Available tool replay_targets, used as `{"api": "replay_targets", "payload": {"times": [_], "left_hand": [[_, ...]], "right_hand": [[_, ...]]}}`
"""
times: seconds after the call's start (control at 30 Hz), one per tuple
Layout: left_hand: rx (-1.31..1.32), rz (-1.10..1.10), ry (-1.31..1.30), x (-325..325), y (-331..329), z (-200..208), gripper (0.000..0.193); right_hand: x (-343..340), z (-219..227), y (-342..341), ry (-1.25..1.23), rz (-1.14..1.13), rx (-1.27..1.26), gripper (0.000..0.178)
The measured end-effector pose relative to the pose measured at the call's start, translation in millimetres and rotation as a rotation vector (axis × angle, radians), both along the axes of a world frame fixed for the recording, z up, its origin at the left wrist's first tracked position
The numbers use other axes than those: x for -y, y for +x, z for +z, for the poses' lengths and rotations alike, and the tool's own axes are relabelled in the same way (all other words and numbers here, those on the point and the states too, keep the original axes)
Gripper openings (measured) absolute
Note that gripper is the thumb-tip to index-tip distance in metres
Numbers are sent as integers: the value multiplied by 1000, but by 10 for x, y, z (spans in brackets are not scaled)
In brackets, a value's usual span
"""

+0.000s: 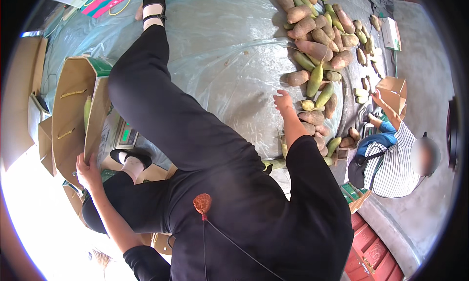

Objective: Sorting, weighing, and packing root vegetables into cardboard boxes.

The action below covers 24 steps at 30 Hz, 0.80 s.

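Note:
My left hand (88, 172) is closed on the edge of an open cardboard carton with rope handles (72, 116); its fingertips bend over the rim. Inside the carton a long green vegetable (87, 113) shows. Out to the right, my right hand (282, 102) reaches over the plastic sheet with nothing in it, fingers apart. Just beside it lies a long pile of root vegetables, some pinkish-brown (314, 50) and some green (315, 80). A small yellowish-green one (307, 105) is among the nearest to that hand.
A scale with a green lit display (128, 135) stands between the carton and my leg. Clear plastic sheet (220, 61) covers the ground ahead. At the right, a person in a striped shirt (395, 156) reaches toward an open cardboard box (392, 91). A red door (373, 251) is at lower right.

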State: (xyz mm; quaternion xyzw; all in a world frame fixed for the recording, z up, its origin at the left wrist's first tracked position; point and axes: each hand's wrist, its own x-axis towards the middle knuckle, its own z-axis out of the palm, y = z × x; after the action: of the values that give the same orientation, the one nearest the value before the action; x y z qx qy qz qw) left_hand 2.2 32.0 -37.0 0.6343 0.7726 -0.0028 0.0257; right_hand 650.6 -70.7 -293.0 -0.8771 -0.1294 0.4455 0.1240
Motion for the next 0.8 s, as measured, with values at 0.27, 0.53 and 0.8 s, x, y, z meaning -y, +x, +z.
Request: {"api": "replay_targets", "payload": {"times": [0.27, 0.53, 0.8], "left_hand": [[100, 22, -72, -139, 75, -318, 19], [102, 97, -93, -68, 40, 15, 17], [74, 105, -57, -101, 155, 102, 14]], "right_hand": [[414, -541, 1342, 301, -151, 531, 61], [-357, -5, 965, 319, -645, 31, 65], [-551, -23, 983, 227, -609, -191, 67]]}}
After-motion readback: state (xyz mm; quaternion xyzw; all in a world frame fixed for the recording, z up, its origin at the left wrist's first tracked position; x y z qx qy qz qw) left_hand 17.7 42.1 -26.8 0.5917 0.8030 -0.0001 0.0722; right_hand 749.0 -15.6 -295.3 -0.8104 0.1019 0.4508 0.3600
